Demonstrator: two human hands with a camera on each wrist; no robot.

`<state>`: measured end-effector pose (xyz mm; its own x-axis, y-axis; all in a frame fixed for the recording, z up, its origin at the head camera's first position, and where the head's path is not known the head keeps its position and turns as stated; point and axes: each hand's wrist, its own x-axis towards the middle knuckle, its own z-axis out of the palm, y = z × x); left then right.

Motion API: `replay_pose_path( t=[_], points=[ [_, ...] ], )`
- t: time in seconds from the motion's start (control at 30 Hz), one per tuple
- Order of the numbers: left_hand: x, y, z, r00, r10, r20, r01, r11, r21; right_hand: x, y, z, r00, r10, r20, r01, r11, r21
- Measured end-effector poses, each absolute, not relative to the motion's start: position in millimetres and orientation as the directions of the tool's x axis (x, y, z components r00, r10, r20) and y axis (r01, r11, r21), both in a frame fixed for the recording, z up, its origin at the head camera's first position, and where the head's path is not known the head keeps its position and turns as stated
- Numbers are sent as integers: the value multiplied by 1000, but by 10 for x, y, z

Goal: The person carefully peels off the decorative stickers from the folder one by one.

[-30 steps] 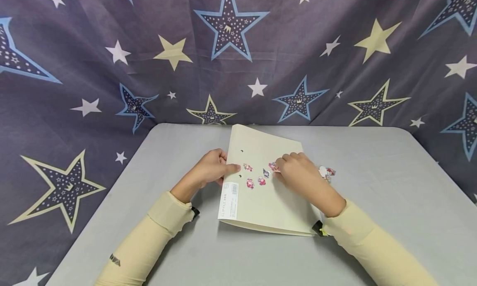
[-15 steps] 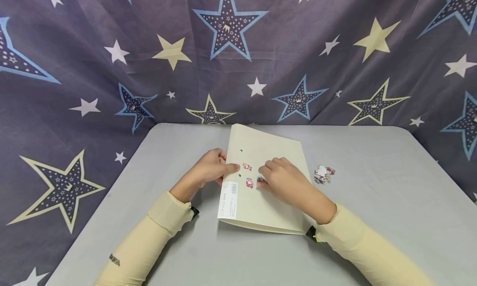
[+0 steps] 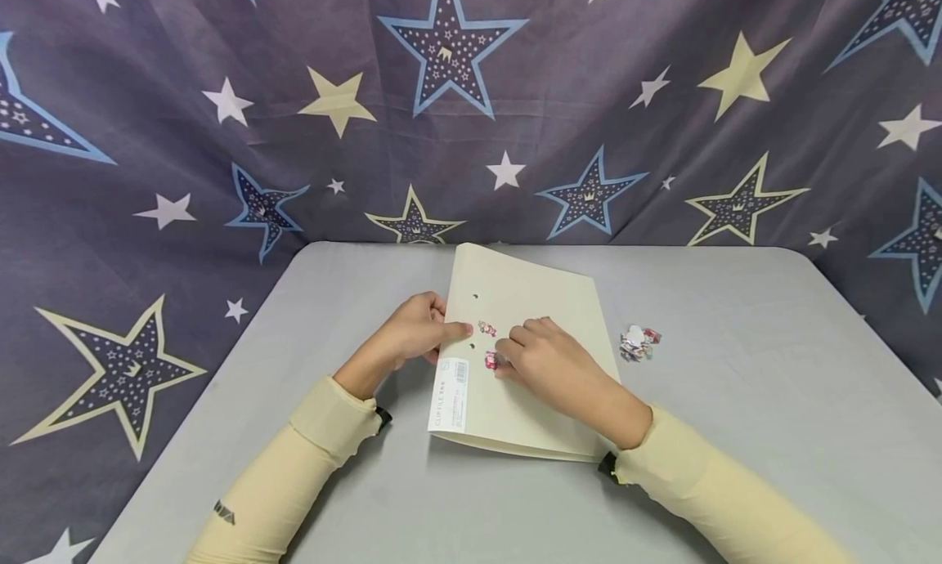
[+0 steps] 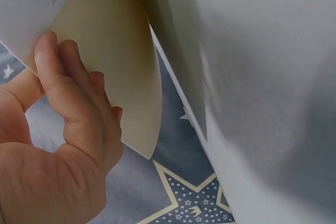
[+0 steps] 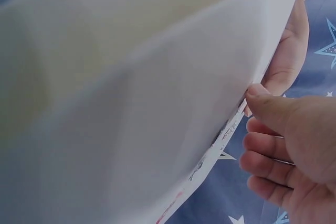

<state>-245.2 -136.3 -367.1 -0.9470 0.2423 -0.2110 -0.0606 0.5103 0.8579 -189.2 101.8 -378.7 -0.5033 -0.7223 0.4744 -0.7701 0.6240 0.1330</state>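
A cream clip file folder (image 3: 540, 294) lies slightly puffed up on the table, a white label (image 3: 447, 405) along its lower left edge. My left hand (image 3: 412, 331) grips its left edge, thumb on the cover and, in the left wrist view, fingers (image 4: 73, 82) against the other side. Small character stickers dot the cover; one (image 3: 486, 328) lies by my left thumb, and a pink one (image 3: 491, 360) shows at my right fingertips. My right hand (image 3: 555, 368) rests on the cover with fingers curled. In the right wrist view its thumb touches the cover beside several stickers (image 5: 197, 170).
A small pile of loose stickers (image 3: 639, 343) sits on the grey table (image 3: 743, 400), right of the folder. Behind the table hangs a dark star-patterned cloth (image 3: 471, 147).
My right hand has moved left and slightly down across the cover, from the rightmost sticker towards the lower left one. It now hides several stickers. My left hand stays in place.
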Motion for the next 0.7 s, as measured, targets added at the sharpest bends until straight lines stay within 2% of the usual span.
replay_pose_path(
  t=[0.7],
  points=[
    [-2459, -1367, -3679, -949, 243, -199, -51, 507, 861, -1894, 984, -3841, -467, -741, 483, -807, 580, 109]
  ],
)
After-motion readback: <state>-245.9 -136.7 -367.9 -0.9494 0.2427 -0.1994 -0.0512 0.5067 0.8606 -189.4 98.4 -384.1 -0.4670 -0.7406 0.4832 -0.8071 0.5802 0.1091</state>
